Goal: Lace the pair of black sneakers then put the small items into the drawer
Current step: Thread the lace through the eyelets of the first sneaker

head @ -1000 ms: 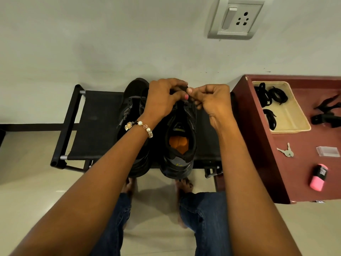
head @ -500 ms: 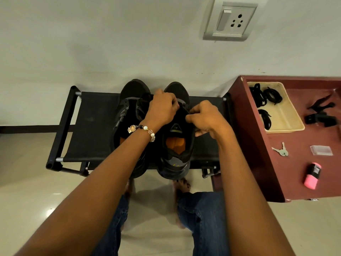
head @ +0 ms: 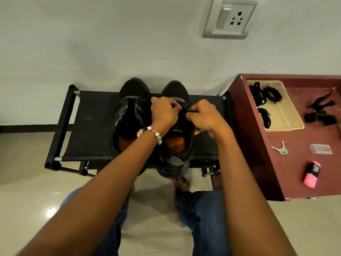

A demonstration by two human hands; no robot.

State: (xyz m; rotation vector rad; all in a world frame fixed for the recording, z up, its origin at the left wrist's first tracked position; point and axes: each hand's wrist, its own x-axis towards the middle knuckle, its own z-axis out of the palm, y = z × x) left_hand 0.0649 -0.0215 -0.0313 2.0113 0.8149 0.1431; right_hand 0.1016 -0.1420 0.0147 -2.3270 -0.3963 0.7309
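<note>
Lace (head: 186, 109) is pinched by left hand (head: 164, 113) and right hand (head: 203, 117) fingers over right sneaker (head: 175, 145); should be pulled evenly, kept untwisted.

both hands (head: 184, 115) curled, fingertips pinching

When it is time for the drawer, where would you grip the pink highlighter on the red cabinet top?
Pinch the pink highlighter across its pink body, coming from above with fingers on its long sides. It lies flat on the cabinet top, black cap end pointing away, with clear space on both sides.
</note>
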